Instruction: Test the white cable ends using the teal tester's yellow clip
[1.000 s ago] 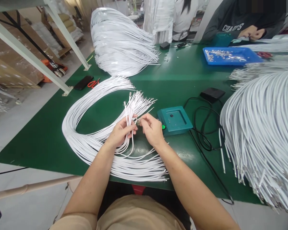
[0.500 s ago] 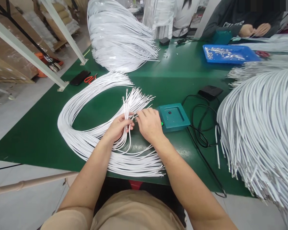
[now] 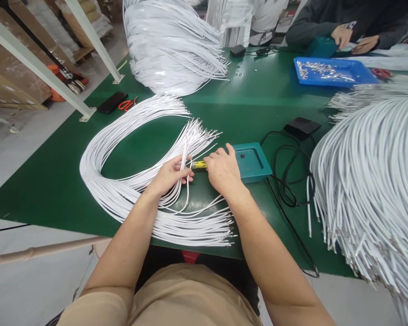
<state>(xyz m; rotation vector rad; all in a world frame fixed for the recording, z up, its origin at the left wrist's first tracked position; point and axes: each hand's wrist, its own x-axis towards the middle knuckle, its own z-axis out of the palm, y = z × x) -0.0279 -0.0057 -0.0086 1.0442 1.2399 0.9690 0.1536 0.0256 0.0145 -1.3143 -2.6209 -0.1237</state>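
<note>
My left hand (image 3: 172,177) is closed around a few white wires (image 3: 183,154), which stand up between thumb and fingers. One wire loops down below the fingertips. To its right, my right hand (image 3: 223,170) curls palm down against the left side of a teal box-shaped device (image 3: 253,174). From under its fingers a yellow-and-black piece (image 3: 200,165) with a metallic tip points at my left fingertips. I cannot tell whether this piece is held or belongs to the device. A curved bundle of white wires (image 3: 95,154), with metal-tipped ends, lies around and under my left hand.
Big wire bundles stand at the back (image 3: 170,50) and right (image 3: 367,172). A black cord (image 3: 282,176) coils beside a black box (image 3: 302,128). Orange scissors (image 3: 125,105) and a dark flat object (image 3: 112,102) lie left. A blue tray (image 3: 299,74) of small metal parts sits near a co-worker's hands (image 3: 353,40).
My right hand has shifted right, uncovering the yellow-and-black piece. Fewer wire ends stand up from my left hand, which stays closed. The co-worker's hands have moved apart.
</note>
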